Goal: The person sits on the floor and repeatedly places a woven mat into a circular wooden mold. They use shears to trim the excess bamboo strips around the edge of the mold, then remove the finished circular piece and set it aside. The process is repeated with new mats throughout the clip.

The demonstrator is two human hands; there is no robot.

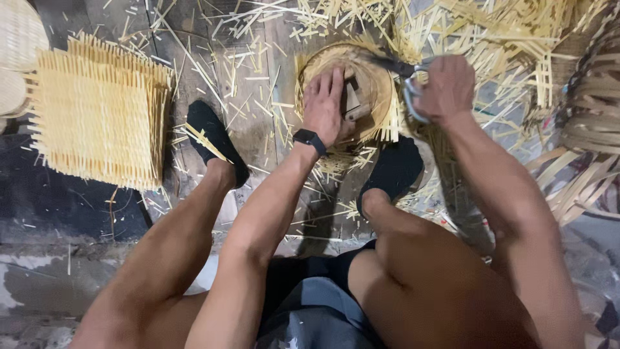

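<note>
A round woven bamboo piece (371,81) lies on the floor between my feet, with loose strip ends sticking out around its rim. My left hand (325,103) presses flat on a small wooden block (354,103) set on top of it; a black watch sits on that wrist. My right hand (445,87) grips the handles of large metal scissors (405,77), whose dark blades reach over the upper right rim of the woven piece.
A stack of square woven bamboo mats (97,116) lies at the left. Cut bamboo strips (491,32) litter the floor at the top and right. Woven baskets and long strips (591,129) stand at the right edge. My black shoes (216,139) flank the work.
</note>
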